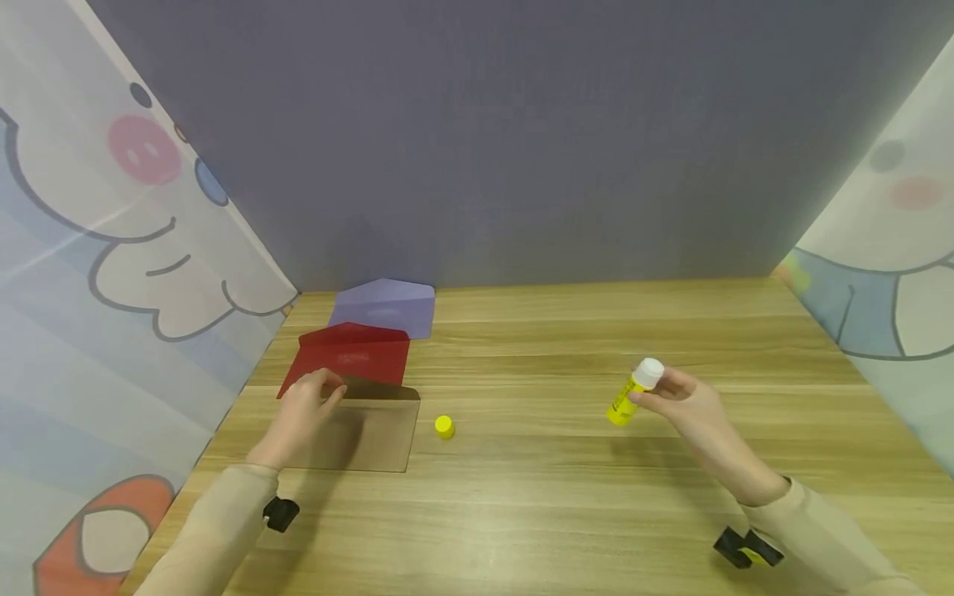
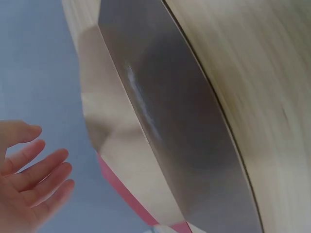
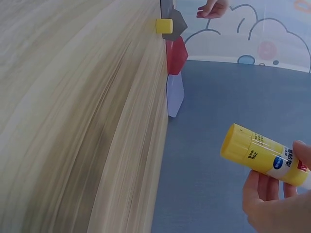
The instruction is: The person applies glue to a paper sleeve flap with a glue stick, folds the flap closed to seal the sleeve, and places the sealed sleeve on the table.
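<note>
My right hand [image 1: 689, 406] holds a yellow glue stick [image 1: 626, 401] above the table, tilted with its white end up. In the right wrist view, thumb and fingers grip the glue stick [image 3: 265, 155] near the right edge. My left hand [image 1: 305, 410] hovers over a brown envelope [image 1: 380, 439] whose flap is unfolded. The left wrist view shows that hand [image 2: 31, 182] with loose, spread fingers, apart from the envelope [image 2: 180, 121] and holding nothing. Right of the envelope, a small yellow cap [image 1: 444, 427] stands on the table.
Behind the brown envelope lie a red envelope [image 1: 354, 358] and a purple envelope [image 1: 387, 308], flaps unfolded. The wooden table [image 1: 522, 513] meets a grey panel [image 1: 522, 149] at the back. Cartoon-printed curtains [image 1: 67, 331] hang on both sides.
</note>
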The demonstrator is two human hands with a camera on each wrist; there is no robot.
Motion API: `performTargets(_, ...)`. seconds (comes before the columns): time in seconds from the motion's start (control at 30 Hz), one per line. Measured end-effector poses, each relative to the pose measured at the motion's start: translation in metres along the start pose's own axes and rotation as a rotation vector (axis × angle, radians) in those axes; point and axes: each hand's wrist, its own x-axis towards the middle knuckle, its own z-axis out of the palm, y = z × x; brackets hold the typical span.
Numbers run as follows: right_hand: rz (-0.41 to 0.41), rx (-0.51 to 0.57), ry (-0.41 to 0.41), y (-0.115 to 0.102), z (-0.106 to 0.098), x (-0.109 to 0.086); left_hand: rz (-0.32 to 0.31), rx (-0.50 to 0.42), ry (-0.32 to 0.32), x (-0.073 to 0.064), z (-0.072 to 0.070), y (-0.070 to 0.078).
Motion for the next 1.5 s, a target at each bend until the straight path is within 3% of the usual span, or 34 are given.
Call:
performTargets(0.23, -0.013, 0.027, 0.002, 0.000, -0.002, -0.001, 0.010, 0.041, 0.008, 0.002, -0.004, -0.026)
performTargets(0.57, 0.005, 0.017, 0.003, -0.001, -0.003, -0.003, -0.017, 0.069, -0.119, -0.001, -0.003, -0.048)
performTargets(0.73, 0.003, 0.014, 0.010, -0.001, -0.004, -0.004, -0.014, 0.082, -0.143, 0.000, 0.001, -0.055)
performTargets(1.0, 0.001, 0.003, 0.004, -0.001, -0.004, -0.005, 0.026, 0.102, -0.098, 0.003, 0.007, -0.064)
performTargets(1.33, 0.026, -0.021, -0.014, -0.004, -0.003, -0.007, -0.026, 0.062, -0.167, 0.004, 0.006, -0.076)
performTargets(1.5, 0.045, -0.015, -0.010, -0.005, -0.003, -0.007, -0.003, 0.027, -0.190, 0.003, 0.002, -0.080)
